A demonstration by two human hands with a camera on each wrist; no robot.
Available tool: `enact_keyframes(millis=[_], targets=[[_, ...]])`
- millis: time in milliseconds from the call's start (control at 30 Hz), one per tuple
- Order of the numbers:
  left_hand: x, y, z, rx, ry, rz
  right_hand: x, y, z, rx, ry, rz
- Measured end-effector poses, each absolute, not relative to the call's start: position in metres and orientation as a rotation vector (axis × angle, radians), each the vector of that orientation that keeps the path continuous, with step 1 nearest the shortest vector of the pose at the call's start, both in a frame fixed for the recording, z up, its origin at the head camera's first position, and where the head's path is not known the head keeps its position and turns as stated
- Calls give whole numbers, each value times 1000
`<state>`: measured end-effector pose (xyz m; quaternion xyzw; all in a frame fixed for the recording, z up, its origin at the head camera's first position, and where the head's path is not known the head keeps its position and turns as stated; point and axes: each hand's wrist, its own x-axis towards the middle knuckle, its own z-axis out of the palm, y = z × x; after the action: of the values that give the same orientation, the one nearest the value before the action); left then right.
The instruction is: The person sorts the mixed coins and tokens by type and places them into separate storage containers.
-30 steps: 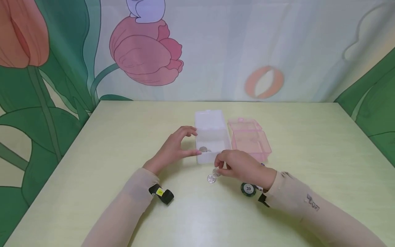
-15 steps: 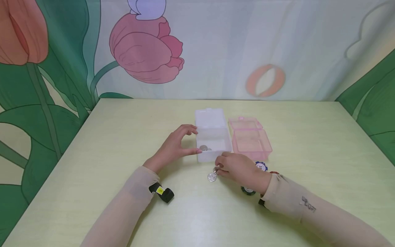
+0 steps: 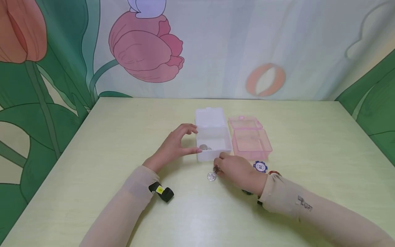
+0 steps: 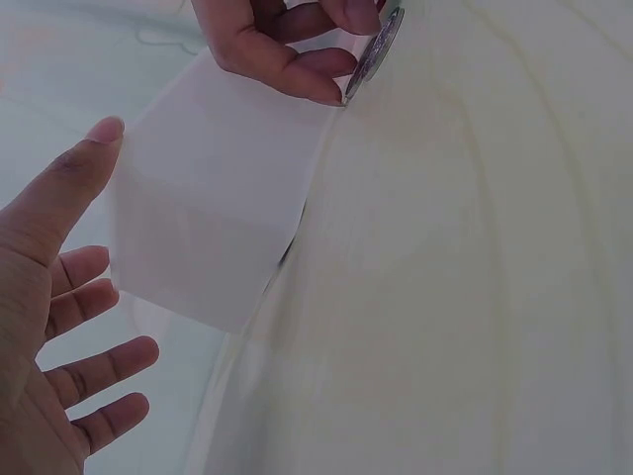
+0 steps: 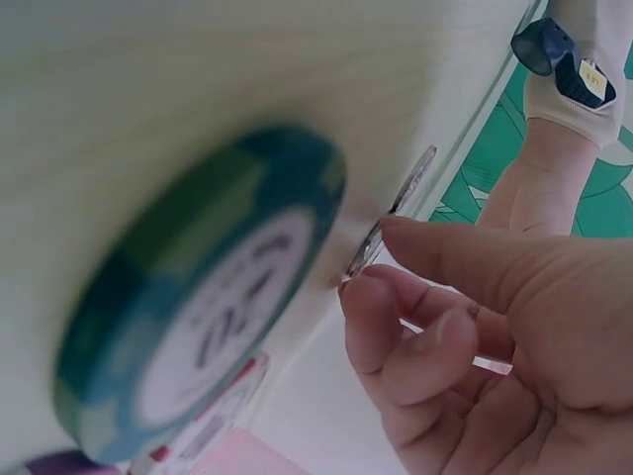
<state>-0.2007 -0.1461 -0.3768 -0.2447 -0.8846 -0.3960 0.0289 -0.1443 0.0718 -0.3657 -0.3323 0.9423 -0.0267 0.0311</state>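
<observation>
My left hand [image 3: 172, 145] is beside the white lidded plastic box [image 3: 208, 156], its thumb at the front rim and its fingertips at the left side. In the left wrist view its fingers are spread and fairly straight. My right hand [image 3: 240, 171], in front of the box, pinches a silvery coin [image 5: 368, 247] between thumb and index finger, low over the table. Another silvery coin [image 3: 211, 176] with a radiating pattern lies just beside it. Inside the box, coins [image 3: 203, 147] lie in the front left corner. The box lid stands open at the back.
An open pink see-through box [image 3: 253, 156] stands right of the white one. Poker chips lie near my right wrist: a blue-and-white chip [image 3: 260, 166], a red chip [image 3: 274, 173] and a green chip [image 5: 203, 297], mostly hidden by the hand in the head view.
My right hand has shifted slightly and closed in on the coin, its wrist swinging left and uncovering the blue and red chips while covering the green one. My left hand stays at the box.
</observation>
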Motion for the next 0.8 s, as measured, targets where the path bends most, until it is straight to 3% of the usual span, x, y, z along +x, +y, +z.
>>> enact_keyframes(millis=[800], targets=[[-201, -145, -378, -763, -2716, -1231, -136, 70, -365, -1023, 2912, -24]])
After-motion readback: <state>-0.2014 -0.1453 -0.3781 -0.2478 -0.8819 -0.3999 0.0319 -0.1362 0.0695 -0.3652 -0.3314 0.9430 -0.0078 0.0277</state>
